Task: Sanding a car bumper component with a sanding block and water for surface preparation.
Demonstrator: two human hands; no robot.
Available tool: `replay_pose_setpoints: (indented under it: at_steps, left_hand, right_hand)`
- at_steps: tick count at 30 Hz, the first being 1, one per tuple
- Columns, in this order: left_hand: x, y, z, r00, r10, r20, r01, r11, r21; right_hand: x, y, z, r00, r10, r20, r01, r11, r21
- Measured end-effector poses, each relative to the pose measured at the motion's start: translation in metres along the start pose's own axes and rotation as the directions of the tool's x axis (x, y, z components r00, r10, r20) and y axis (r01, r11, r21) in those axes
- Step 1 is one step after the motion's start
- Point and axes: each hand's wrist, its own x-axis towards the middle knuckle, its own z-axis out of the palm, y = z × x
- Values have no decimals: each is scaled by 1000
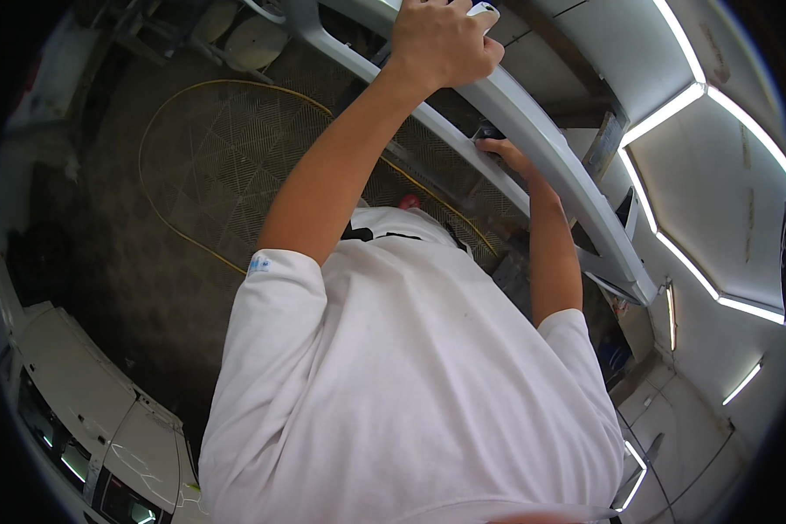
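A long light-grey car bumper (533, 122) runs slantwise from the upper middle to the right, with open gaps between its bars. Over its upper bar is my left hand (445, 44), its fingers curled round a small white-and-blue object (484, 9) that is mostly hidden and cut off by the picture's top edge. My right hand (508, 155) reaches below the upper bar and grips the bumper at its lower bar. A small dark patch (487, 134) shows by its fingertips; what it is I cannot make out.
A yellow hose (179, 92) loops over the patterned floor grating (227, 166). White vehicle panels (105, 393) stand at lower left. Round stool-like seats (255, 42) are at upper left. Bright strip lights (672, 113) line the right side. A red round thing (410, 202) lies near my waist.
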Motion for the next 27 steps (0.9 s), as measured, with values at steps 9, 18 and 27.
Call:
replay_pose_setpoints:
  at_steps: [9,18,27]
  left_hand:
    - [1,-2,1,999,-15,34,13,999,47]
    - [-1,-1,7,1000,6,-17,-5,999,40]
    - [-1,-2,14,998,33,-49,-31,998,53]
  right_hand:
    - [1,8,9,989,111,99,-118,991,64]
    - [-15,28,25,985,170,-12,-164,965,205]
    - [-14,49,46,986,105,-133,-66,959,275]
